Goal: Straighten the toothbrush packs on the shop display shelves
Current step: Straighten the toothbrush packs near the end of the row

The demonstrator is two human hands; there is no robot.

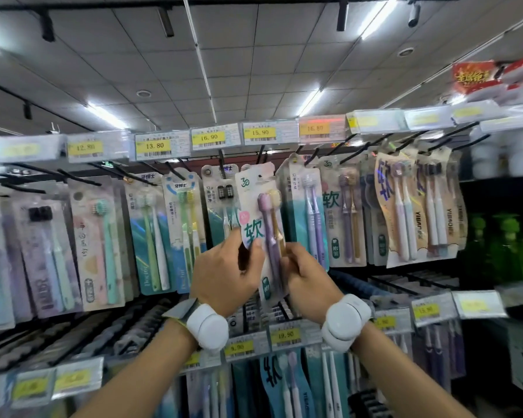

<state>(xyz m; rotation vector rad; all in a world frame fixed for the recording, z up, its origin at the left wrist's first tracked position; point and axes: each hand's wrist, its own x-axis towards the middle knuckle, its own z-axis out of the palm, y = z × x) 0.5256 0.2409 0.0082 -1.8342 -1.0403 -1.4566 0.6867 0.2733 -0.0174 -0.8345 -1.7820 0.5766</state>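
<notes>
Held pack (255, 206): pale card, big teal character, lilac and tan brushes. Price tags (209, 137): yellow, black digits; one tag (314, 128) orange-tinted. Wristbands (207, 327): white. Left packs (100, 236): pink card, mint brush. Neighbour packs (147, 236): teal, with green and white brushes. Bottles (507, 245) at right: bright green. Ceiling (254, 70): grey tile grid.

The toothbrush pack (261, 224) I hold is a pale card with a purple and a golden brush, upright but tilted slightly left, in front of the hanging packs (341, 218); its top seems near a peg, though blur hides whether it's hooked.
</notes>
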